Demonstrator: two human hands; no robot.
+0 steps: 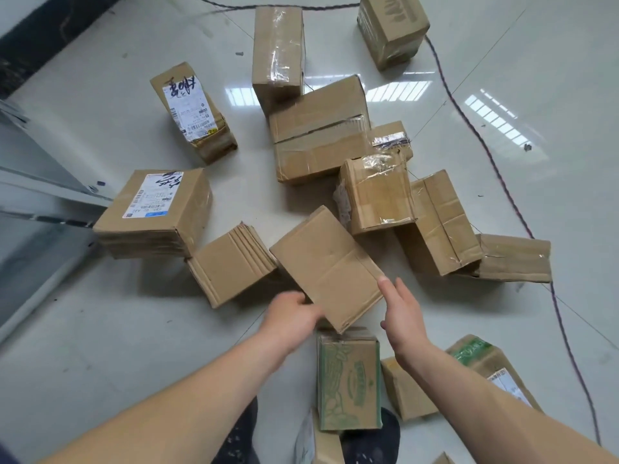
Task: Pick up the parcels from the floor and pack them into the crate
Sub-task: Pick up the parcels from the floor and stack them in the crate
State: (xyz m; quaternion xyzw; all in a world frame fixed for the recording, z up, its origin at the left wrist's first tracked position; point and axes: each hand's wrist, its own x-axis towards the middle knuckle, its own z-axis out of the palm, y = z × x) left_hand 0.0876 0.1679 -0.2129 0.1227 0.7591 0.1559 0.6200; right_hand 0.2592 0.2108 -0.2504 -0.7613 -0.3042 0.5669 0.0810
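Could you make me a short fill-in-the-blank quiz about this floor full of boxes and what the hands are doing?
1. The left hand grips the plain parcel at its near ____.
2. The right hand is ____, not gripping anything.
3. The box just below the plain parcel has ____ printing.
4. A dark ____ snakes across the floor on the right.

Missing words: corner; open; green; cable

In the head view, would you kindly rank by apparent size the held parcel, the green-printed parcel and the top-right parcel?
1. Held parcel, nearest the camera.
2. Green-printed parcel.
3. Top-right parcel, farthest away, so true size is unsure.
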